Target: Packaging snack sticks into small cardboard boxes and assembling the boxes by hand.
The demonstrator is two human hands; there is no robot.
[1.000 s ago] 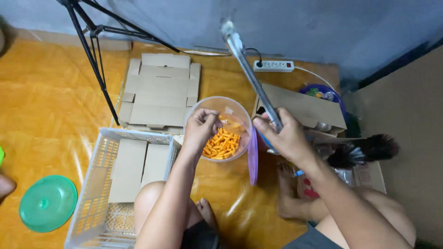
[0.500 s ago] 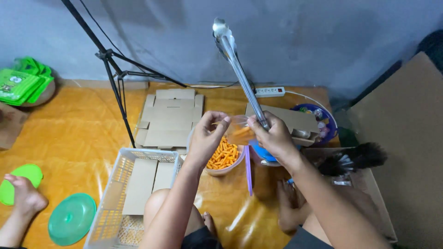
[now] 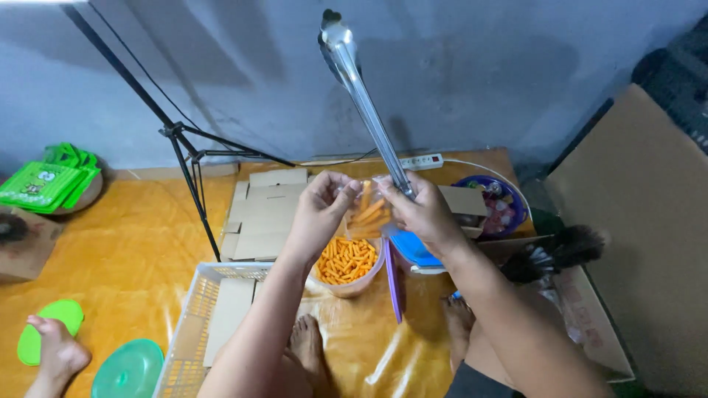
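both hands are up in front of the chest, meeting over the bowl. the left hand (image 3: 321, 210) pinches the near edge of a small clear bag (image 3: 361, 210), thumb and fingers pressed together on the plastic. the right hand (image 3: 424, 214) grips the bag's other side, and the same hand is curled around a pair of long metal tongs (image 3: 361, 96), whose arms shoot up and away toward the grey wall, lying close together with the tips high above. a few orange snack sticks (image 3: 369, 210) sit inside the bag, tilted, held between the two hands.

directly below the hands sits a clear plastic bowl (image 3: 352, 286) filled with more orange sticks (image 3: 348, 259), resting on the yellow floor mat (image 3: 133, 243). just right of the bowl there's a blue lid (image 3: 413, 249) and a purple lid (image 3: 393, 284) standing on edge. flattened cardboard (image 3: 262, 214) lies behind the bowl, near the foot of a black tripod (image 3: 188, 158). a white plastic basket (image 3: 193, 324) with cardboard pieces in it sits by the person's left leg. a green lid (image 3: 129, 370) lies at the lower left, and another person's foot (image 3: 55, 354) rests close by. a white power strip (image 3: 420, 161) runs along the wall, and a black feather duster (image 3: 560, 250) lies off to the right.
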